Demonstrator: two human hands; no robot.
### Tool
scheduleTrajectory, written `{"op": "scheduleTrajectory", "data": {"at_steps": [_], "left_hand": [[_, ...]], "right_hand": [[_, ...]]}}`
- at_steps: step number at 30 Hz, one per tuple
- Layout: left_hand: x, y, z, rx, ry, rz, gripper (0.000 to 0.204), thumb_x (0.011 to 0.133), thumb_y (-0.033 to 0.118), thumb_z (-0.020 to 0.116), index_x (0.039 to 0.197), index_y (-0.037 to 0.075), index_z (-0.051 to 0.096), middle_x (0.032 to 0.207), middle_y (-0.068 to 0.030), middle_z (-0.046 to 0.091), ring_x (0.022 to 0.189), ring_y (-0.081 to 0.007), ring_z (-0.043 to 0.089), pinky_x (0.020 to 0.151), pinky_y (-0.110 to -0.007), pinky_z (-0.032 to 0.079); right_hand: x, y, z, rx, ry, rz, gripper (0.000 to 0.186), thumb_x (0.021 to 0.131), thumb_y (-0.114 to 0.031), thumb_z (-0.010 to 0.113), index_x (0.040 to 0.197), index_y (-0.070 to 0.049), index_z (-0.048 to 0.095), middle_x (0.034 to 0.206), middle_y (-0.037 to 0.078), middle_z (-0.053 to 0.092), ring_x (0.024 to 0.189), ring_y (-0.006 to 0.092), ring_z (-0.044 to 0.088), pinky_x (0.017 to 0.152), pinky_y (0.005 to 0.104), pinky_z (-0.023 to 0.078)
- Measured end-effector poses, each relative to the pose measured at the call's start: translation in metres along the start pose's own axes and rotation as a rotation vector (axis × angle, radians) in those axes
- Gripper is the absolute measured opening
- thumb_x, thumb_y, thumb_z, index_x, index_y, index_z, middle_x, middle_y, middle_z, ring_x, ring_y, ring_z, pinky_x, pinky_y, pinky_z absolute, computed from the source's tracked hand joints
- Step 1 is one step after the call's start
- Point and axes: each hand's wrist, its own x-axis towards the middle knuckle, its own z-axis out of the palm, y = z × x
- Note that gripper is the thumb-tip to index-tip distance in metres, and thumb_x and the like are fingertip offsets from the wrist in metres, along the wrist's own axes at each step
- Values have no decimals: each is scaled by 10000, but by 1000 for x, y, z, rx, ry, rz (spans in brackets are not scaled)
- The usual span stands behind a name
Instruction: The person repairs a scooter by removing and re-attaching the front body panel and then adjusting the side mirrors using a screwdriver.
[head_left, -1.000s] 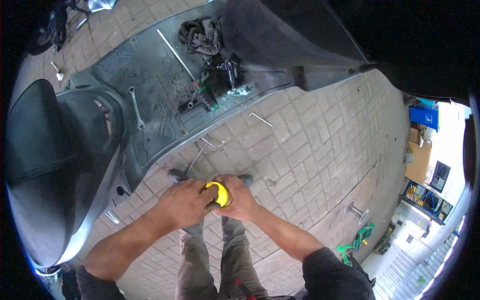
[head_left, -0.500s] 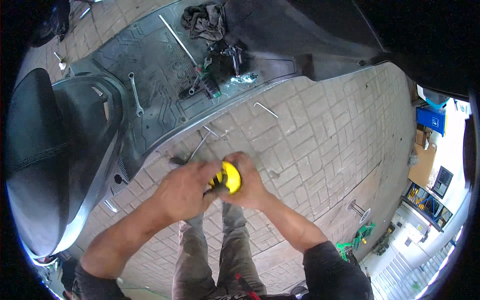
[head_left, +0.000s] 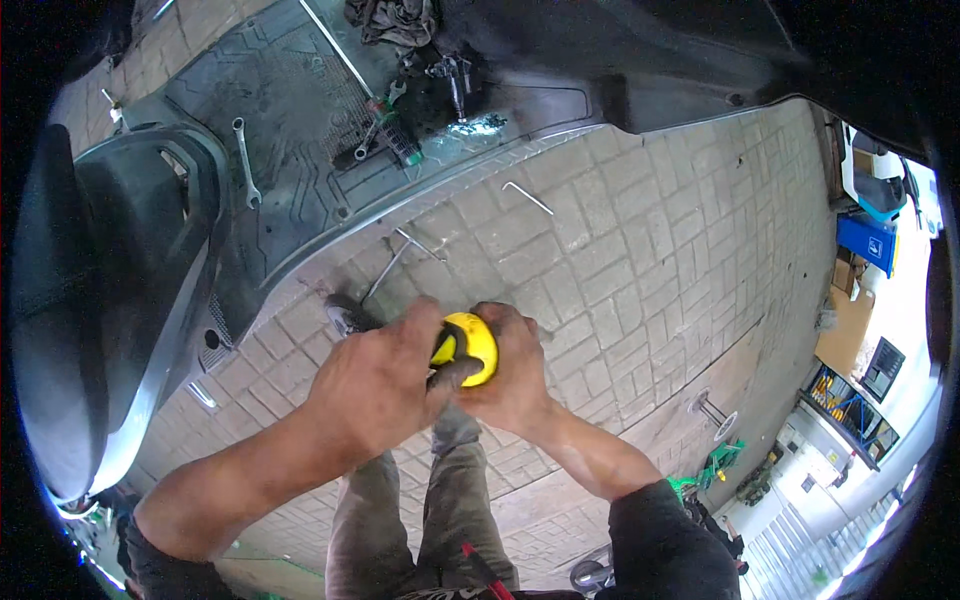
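In front of my body, my left hand (head_left: 378, 372) and my right hand (head_left: 515, 362) are closed around a round yellow thing with black parts (head_left: 484, 342). Fingers cover much of it, so its exact kind is hidden. The left thumb presses across its near side, while the right hand wraps its right side. Beyond the hands, a T-handle tool (head_left: 392, 268) lies on the paving, close to my shoe (head_left: 346, 314). Farther off on the same bricks is a bent L-shaped metal rod (head_left: 530, 199).
A scooter's dark footboard (head_left: 290, 150) carries a combination wrench (head_left: 245, 165), a green-handled screwdriver (head_left: 402, 142), a metal gun-shaped tool (head_left: 456, 88) and a dark rag (head_left: 395, 20). Its black seat (head_left: 65, 330) rises at left. A blue bin (head_left: 866, 242) and a disc-topped metal stand (head_left: 722, 424) are at right.
Both hands stay around the yellow thing, which has shifted slightly right and shows more of its yellow face. The scooter and tools sit a little higher and farther left in view.
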Motion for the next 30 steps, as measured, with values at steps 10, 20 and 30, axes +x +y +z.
{"op": "scheduleTrajectory", "data": {"at_steps": [10, 20, 30], "left_hand": [[-20, 24, -11, -107, -422, 705, 365, 762, 231, 658, 1067, 110, 498, 876, -123, 548, 786, -318, 581, 648, -409, 492], [51, -76, 59, 256, 288, 141, 551, 772, 181, 622, 1251, 30, 395, 1184, -228, 449, 1037, -385, 504, 884, -425, 429], [216, -132, -16, 646, 1152, 53, 347, 799, 229, 580, 1070, 21, 517, 1032, -239, 533, 935, -416, 521, 776, -457, 435]], "right_hand": [[-7, 13, -53, 805, -1227, -33, 727, 459, -252, 844, 1069, -60, 497, 1004, 125, 595, 961, 258, 578, 828, 357, 450], [-54, 172, 79, 456, 65, 245, 678, 546, -265, 855, 1108, -72, 529, 1074, 81, 580, 954, 214, 565, 849, 330, 460], [11, 552, 123, 389, 894, 395, 369, 734, -147, 726, 1011, -11, 524, 978, 59, 580, 871, 166, 557, 785, 299, 455]]}}
